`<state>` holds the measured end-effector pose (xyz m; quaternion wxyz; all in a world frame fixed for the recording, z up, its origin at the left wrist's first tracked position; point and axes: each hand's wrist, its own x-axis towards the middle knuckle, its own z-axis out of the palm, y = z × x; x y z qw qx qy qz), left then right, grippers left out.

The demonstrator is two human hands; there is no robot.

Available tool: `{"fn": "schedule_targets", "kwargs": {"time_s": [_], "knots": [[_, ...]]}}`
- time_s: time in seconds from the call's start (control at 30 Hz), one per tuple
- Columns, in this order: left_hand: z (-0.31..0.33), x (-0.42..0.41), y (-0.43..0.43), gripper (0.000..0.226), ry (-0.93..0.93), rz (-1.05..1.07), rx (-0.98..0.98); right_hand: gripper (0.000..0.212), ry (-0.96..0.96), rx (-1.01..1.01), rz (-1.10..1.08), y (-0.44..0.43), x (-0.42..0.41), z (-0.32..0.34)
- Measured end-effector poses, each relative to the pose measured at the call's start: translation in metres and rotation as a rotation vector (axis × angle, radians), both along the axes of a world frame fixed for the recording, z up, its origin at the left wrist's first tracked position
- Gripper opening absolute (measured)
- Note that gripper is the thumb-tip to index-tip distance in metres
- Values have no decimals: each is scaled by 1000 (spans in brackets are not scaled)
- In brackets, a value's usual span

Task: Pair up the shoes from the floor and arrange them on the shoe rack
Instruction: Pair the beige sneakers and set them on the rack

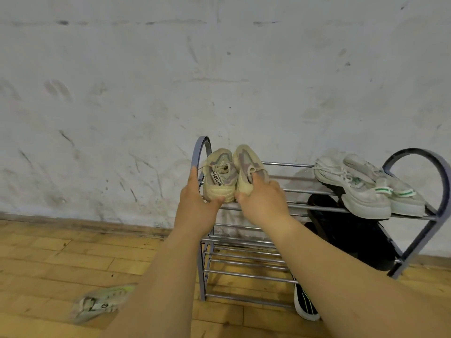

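Shoe rack (415, 217) against scuffed wall (146, 81), wood floor (48, 259) open to its left; top shelf bare between a beige pair at the left end and a white pair (366, 191) at the right, black shoes (353, 235) on the tier below. Left hand (195, 203) clasps the left beige shoe (220, 176), right hand (263, 201) grips the right beige shoe (246, 167), both touching the front rail. Blurred pale sneaker (102, 303) lies on floor well left; black-green shoe (305, 306) at rack foot.

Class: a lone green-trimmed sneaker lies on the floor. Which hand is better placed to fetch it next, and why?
Probably the left hand: the loose sneaker lies on the floor left of the shoe rack, on the left arm's side; the right hand would have to cross over.
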<state>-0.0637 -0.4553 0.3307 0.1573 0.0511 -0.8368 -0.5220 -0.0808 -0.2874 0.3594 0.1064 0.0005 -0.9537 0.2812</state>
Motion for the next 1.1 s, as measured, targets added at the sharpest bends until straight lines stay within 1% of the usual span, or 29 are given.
{"fn": "schedule_targets", "kwargs": {"time_s": [0.07,0.13,0.2,0.27,0.33,0.5,0.6,0.67,0.73,0.77,0.8,0.87,0.97,1.0,1.03,1.1], "knots": [[-4,-1,-4,106,9,0,-9,75,-29,60,44,-1,1,-9],[-6,-2,-6,105,7,-5,-8,72,-38,37,68,7,1,-9],[-6,-2,-5,105,5,-10,-6,69,-18,65,63,13,1,-6],[-4,-1,-2,104,1,-3,-4,71,26,158,33,12,2,-4],[-4,0,1,102,-6,6,-4,79,29,217,20,8,4,-6],[0,6,4,102,-25,34,-27,94,7,77,42,11,11,-19],[3,13,6,101,-41,11,-52,103,2,-58,156,20,36,-23],[3,20,6,100,-78,-5,-69,102,39,-75,199,31,60,-36],[4,30,7,98,-129,-14,-119,95,47,-30,178,44,80,-54],[4,36,8,96,-159,-16,-154,91,-9,-9,172,52,87,-63],[4,43,10,94,-179,-26,-193,88,-115,2,180,61,91,-70],[5,60,17,87,-208,-74,-299,83,-409,54,240,80,92,-78],[3,86,26,85,-266,-210,-445,87,-804,327,355,115,101,-75],[1,94,30,85,-285,-275,-469,89,-887,401,364,129,106,-72],[0,103,34,85,-311,-348,-496,89,-950,431,340,144,110,-70],[-3,117,46,85,-349,-479,-567,95,-997,440,295,175,112,-70]]}}
